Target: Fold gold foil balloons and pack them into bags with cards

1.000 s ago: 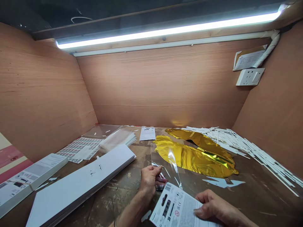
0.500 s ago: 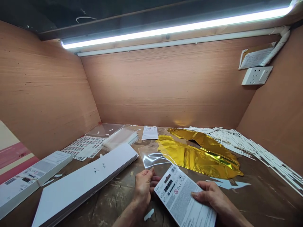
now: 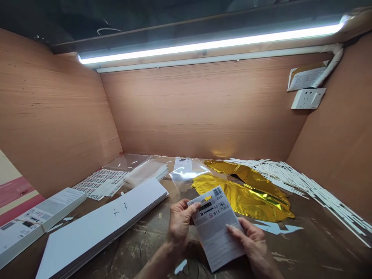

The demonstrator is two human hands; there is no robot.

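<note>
A white printed card [image 3: 216, 236] with a barcode and a hang hole is tilted above the table, between my hands. My left hand [image 3: 180, 221] pinches its upper left corner, thumb on the printed face. On the right edge, my right hand [image 3: 250, 238] grips the card with its thumb on the front; the other fingers are mostly hidden behind. Beyond the card lies a clear plastic bag [image 3: 187, 176], shiny with glare. A gold foil balloon [image 3: 232, 195], flat and creased, lies just behind, and its yellow shows through the hang hole.
At left are a stack of white sheets [image 3: 107, 224], a banded bundle of printed cards [image 3: 40, 217] and sticker sheets [image 3: 101, 182]. Clear bags [image 3: 148, 170] and another printed card [image 3: 182, 164] lie at the back. White sticks [image 3: 302, 186] spread along the right wall.
My left hand has moved from beside the card to pinch its corner. The card has turned more upright and shifted slightly left. The clear bag now sits farther back, overlapping the rear card.
</note>
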